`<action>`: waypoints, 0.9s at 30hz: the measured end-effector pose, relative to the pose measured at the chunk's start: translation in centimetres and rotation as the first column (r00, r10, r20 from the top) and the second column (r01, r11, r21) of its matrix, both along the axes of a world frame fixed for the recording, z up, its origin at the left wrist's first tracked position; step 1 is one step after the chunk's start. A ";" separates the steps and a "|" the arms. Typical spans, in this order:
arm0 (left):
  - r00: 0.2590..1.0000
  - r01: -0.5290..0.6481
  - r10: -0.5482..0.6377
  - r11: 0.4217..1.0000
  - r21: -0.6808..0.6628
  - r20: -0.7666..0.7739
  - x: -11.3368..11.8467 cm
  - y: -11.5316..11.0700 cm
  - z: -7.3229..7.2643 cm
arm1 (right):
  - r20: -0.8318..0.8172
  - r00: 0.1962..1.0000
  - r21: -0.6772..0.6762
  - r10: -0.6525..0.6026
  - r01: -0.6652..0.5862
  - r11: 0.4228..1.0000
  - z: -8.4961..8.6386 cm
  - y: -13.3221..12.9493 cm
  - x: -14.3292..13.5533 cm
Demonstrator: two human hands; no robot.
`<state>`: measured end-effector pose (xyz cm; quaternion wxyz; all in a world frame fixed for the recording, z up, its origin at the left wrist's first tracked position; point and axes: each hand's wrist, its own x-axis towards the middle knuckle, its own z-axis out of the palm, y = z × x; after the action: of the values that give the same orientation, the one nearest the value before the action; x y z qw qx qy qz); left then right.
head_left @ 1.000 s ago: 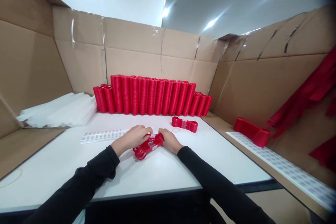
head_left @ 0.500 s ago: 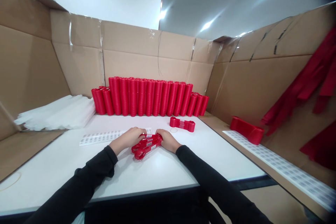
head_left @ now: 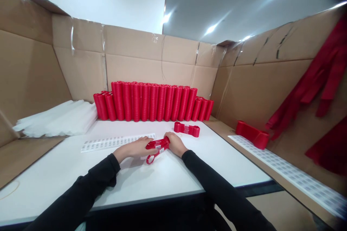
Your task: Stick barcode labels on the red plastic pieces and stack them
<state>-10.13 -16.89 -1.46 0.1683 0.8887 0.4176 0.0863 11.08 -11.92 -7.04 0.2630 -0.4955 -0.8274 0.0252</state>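
Left hand (head_left: 134, 148) now flatter, fingers outspread against red ribbons (head_left: 159, 143), right hand's (head_left: 176, 145) fingers tight around them

Your right hand (head_left: 176, 145) covers one end of the red bundle (head_left: 158, 144), and your left hand (head_left: 137, 147) hides another part. The print on the label sheet (head_left: 108, 143) is too small to read. At the right edge of your view, the red ribbons (head_left: 325, 65) are cut off and blurred.
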 end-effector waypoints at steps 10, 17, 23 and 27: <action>0.983 -0.181 0.181 0.925 0.333 0.029 0.8 0.8 -2.8 | -0.028 0.999 -0.029 -0.035 0.034 0.999 0.4 -0.4 0.2; 0.978 -0.202 0.208 0.898 0.392 0.027 1.2 0.1 -2.5 | -0.069 0.996 0.019 -0.055 0.056 0.998 1.0 -0.9 0.4; 0.962 -0.218 0.272 0.825 0.521 -0.028 1.7 -0.2 -1.5 | -0.169 0.986 0.132 -0.014 0.037 0.991 1.9 -1.4 0.7; 0.965 -0.141 0.244 0.783 0.606 -0.091 1.3 0.2 -1.2 | -0.132 0.981 0.160 0.143 -0.121 0.980 2.2 -4.3 2.4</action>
<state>-8.87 -16.66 -2.67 -0.1631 0.8529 0.4708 0.1559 13.43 -16.17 -4.79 0.3559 -0.4151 -0.8371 0.0152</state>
